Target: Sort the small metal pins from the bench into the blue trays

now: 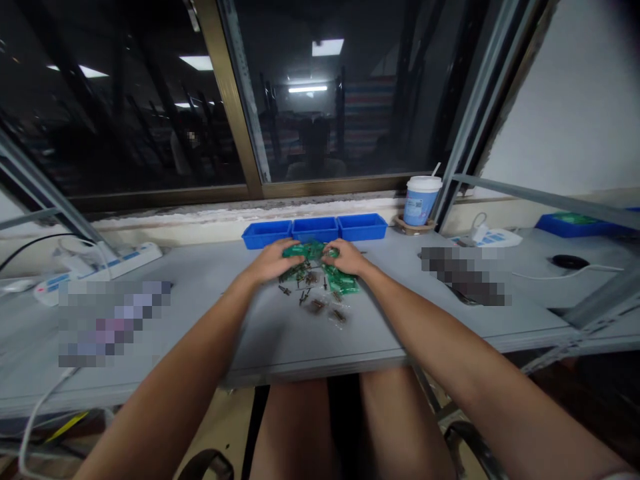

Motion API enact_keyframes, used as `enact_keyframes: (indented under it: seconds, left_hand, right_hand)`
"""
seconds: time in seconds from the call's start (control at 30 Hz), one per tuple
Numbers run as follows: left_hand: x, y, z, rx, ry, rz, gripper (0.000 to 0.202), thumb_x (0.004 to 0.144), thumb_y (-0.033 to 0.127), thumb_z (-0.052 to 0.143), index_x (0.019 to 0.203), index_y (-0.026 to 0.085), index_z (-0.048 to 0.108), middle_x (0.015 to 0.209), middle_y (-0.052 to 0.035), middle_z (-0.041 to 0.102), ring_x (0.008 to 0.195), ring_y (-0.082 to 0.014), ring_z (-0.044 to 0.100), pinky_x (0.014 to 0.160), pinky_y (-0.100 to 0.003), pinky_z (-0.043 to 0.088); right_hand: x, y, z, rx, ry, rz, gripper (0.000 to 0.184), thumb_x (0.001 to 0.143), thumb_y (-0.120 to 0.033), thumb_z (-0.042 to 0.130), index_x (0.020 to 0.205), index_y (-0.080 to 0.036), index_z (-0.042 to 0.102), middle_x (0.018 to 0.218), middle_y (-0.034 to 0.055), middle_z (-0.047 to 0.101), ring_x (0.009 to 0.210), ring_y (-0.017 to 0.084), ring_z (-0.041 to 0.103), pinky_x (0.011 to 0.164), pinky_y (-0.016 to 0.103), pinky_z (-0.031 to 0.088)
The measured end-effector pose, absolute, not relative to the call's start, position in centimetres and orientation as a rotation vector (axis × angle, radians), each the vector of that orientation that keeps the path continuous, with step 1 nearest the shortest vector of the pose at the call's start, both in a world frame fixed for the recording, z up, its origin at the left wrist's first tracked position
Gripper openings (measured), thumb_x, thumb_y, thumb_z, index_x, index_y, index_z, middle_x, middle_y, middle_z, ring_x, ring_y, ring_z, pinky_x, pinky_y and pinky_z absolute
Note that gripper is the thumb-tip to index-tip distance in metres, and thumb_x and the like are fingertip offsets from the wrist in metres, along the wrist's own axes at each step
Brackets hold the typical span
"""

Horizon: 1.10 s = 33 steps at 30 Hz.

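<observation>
A loose pile of small green packets (344,281) and small dark screw-like parts (285,290) lies on the grey table in front of me. My left hand (274,260) touches the pile's left side, its thumb and fingers apart over the green packets. From the right, my right hand (349,257) rests against the same pile with curved fingers, some green showing between thumb and fingers. Nearer to me lie a few clear packets (316,306) with brownish parts inside. Just behind my hands stand three blue trays (315,230) in a row; their contents are hidden.
A lidded blue-and-white cup (420,203) with a straw stands at the back right. White power strips (131,261) and cables lie on both sides. Blurred-out objects (465,277) rest at left and right. Another blue tray (565,225) is far right; metal shelf posts frame the table.
</observation>
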State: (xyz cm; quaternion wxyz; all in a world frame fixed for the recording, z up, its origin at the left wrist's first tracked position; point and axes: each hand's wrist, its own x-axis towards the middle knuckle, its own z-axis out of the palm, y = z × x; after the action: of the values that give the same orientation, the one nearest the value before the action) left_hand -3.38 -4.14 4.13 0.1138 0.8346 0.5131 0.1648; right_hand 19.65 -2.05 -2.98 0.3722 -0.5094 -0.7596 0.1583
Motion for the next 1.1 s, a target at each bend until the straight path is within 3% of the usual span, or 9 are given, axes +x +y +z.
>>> enact_keyframes:
  seconds: [0.07,0.27,0.43,0.5,0.6,0.7,0.83,0.93,1.1]
  left_hand:
    - [-6.1,-4.2,5.0,2.416,1.632,0.432,0.074,0.081,0.064,0.051,0.142,0.021,0.051,0.149,-0.0091,0.048,0.139,-0.0307,0.042,0.116,-0.041,0.031]
    - [-13.2,-6.2,3.0,2.247,2.034,0.032,0.099,0.080,0.082,0.031,0.153,0.015,0.034,0.159,-0.0151,0.029,0.148,-0.0362,0.022,0.117,-0.049,0.026]
    - [-11.9,-6.7,0.1,2.394,1.966,-0.059,0.093,0.086,0.075,0.023,0.155,0.012,0.026,0.162,-0.0171,0.021,0.150,-0.0338,0.015,0.120,-0.050,0.018]
    - [-10.0,-6.6,-0.2,2.446,1.867,-0.010,0.095,0.086,0.075,0.026,0.155,0.010,0.024,0.161,-0.0188,0.019,0.150,-0.0342,0.017,0.120,-0.049,0.019]
    - [-6.7,-6.4,0.0,2.472,1.718,0.115,0.097,0.085,0.074,0.032,0.155,0.009,0.022,0.161,-0.0192,0.021,0.149,-0.0346,0.020,0.120,-0.048,0.021]
    - [-4.7,-5.7,0.5,2.447,1.604,0.304,0.088,0.087,0.071,0.032,0.153,0.013,0.028,0.159,-0.0151,0.031,0.146,-0.0312,0.031,0.118,-0.042,0.027]
    - [-4.8,-2.9,1.1,2.362,1.824,0.533,0.075,0.090,0.061,0.034,0.145,0.011,0.040,0.150,-0.0176,0.044,0.138,-0.0310,0.043,0.114,-0.040,0.033]
    - [-5.4,-0.6,1.1,2.351,1.910,0.398,0.076,0.090,0.062,0.033,0.143,0.008,0.043,0.152,-0.0196,0.041,0.141,-0.0318,0.038,0.115,-0.040,0.030]
    - [-4.6,0.2,0.5,2.378,1.843,0.272,0.081,0.091,0.068,0.024,0.139,0.008,0.051,0.146,-0.0206,0.049,0.134,-0.0339,0.047,0.108,-0.041,0.038]
  right_hand:
    - [19.9,-1.5,-3.4,-1.295,-1.711,0.459,0.013,0.074,-0.026,0.062,0.083,-0.019,0.068,0.095,0.0052,0.068,0.093,0.021,0.061,0.089,0.036,0.046]
    - [19.3,-0.8,-3.1,-1.265,-1.266,0.589,0.017,0.072,-0.021,0.048,0.084,-0.020,0.060,0.077,0.0005,0.064,0.078,0.018,0.059,0.080,0.032,0.047]
    - [18.0,-2.5,-1.8,-1.552,-1.651,0.342,0.027,0.083,-0.036,0.050,0.094,-0.019,0.067,0.113,0.0098,0.066,0.113,0.028,0.053,0.099,0.046,0.040]
    - [17.4,-3.5,-1.1,-1.597,-1.903,0.207,0.048,0.085,-0.056,0.049,0.114,-0.021,0.065,0.140,0.0134,0.052,0.131,0.036,0.039,0.106,0.056,0.031]
    - [16.8,-4.5,0.1,-1.604,-2.053,0.193,0.075,0.087,-0.072,0.035,0.144,-0.024,0.044,0.160,0.0132,0.026,0.145,0.042,0.018,0.112,0.064,0.018]
    - [17.3,-5.1,0.9,-1.610,-2.044,0.177,0.075,0.091,-0.068,0.027,0.152,-0.024,0.032,0.162,0.0122,0.022,0.148,0.040,0.013,0.115,0.064,0.014]
    - [19.6,-5.7,0.6,-1.615,-2.099,0.253,0.089,0.084,-0.075,0.040,0.155,-0.025,0.024,0.163,0.0134,0.016,0.148,0.042,0.013,0.115,0.064,0.016]
    - [21.0,-6.2,-0.1,-1.655,-2.194,0.422,0.108,0.070,-0.086,0.050,0.157,-0.032,0.015,0.165,0.0119,0.005,0.149,0.046,0.004,0.113,0.069,0.013]
    - [20.4,-5.6,-0.7,-1.684,-2.200,0.477,0.109,0.072,-0.088,0.042,0.157,-0.026,0.015,0.164,0.0176,0.008,0.149,0.043,0.007,0.116,0.065,0.010]
